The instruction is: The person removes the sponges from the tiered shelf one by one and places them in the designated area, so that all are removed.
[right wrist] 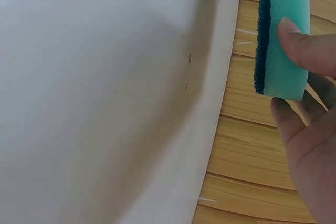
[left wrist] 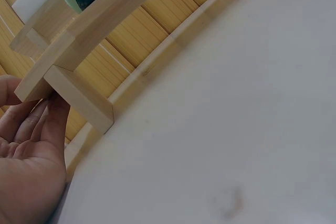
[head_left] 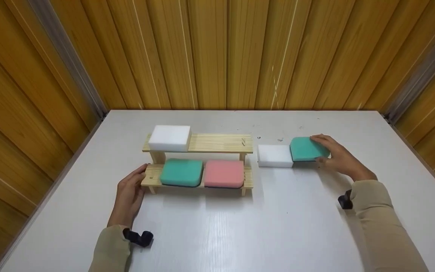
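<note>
A two-tier wooden rack (head_left: pixel 219 142) stands on the table. My left hand (head_left: pixel 128 189) grips the left end of its lower shelf, thumb at the edge and fingers beneath, as the left wrist view shows. On that shelf lie a green sponge (head_left: pixel 181 172) and a pink sponge (head_left: pixel 224 173); a white sponge block (head_left: pixel 170 137) sits on the upper shelf's left part. My right hand (head_left: pixel 336 156) holds another green sponge (right wrist: pixel 286 40) by its right end, thumb on the near side. In the right wrist view, its dark scouring layer faces the table, with the sponge raised.
A second white sponge block (head_left: pixel 275 155) lies on the white table (head_left: pixel 217 234), right of the rack and just left of the held sponge. Wood-patterned panels (head_left: pixel 210 53) rise behind the table and on both sides. A black device (head_left: pixel 140 238) is strapped to each wrist.
</note>
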The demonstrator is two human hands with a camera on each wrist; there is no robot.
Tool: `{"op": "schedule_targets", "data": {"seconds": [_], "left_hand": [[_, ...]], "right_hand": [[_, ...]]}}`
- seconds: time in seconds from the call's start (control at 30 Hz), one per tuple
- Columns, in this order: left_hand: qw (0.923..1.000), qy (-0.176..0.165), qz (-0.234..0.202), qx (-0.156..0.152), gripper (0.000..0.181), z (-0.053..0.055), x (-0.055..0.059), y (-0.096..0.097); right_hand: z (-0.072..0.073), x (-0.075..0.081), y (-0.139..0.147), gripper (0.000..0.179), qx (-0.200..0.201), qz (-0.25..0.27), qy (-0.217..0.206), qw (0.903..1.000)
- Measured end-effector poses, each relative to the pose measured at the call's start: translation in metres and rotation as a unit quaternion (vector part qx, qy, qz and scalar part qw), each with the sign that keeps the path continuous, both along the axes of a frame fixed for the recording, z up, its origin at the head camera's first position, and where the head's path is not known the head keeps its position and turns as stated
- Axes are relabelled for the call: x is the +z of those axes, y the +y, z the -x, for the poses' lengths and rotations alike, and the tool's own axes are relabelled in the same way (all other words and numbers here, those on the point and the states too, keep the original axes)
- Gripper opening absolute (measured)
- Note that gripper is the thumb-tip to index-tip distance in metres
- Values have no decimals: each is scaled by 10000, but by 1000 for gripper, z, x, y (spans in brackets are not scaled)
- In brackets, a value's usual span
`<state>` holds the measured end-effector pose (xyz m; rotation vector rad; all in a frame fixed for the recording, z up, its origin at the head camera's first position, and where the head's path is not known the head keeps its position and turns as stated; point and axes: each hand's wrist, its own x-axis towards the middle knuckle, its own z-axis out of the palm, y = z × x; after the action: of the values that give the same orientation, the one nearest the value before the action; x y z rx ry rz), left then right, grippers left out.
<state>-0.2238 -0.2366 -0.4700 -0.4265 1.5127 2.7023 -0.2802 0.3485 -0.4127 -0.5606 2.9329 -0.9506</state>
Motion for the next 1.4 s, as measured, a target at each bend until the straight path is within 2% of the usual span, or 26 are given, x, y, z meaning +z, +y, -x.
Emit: {"op": "schedule_targets", "data": {"seconds": [0.47, 1.27, 1.4], "left_hand": [[9999, 87, 24, 89, 48, -1, -3, -1], [9999, 86, 41, -30, 47, 0, -2, -1], [9999, 68, 99, -34, 48, 1, -2, 0]], "right_hand": [[-1, -2, 2, 67, -116, -136, -200, 9996], [-1, -19, 3, 67, -408, -275, -792, 9956], [-2, -21, 4, 66, -357, -269, -809, 9957]]}}
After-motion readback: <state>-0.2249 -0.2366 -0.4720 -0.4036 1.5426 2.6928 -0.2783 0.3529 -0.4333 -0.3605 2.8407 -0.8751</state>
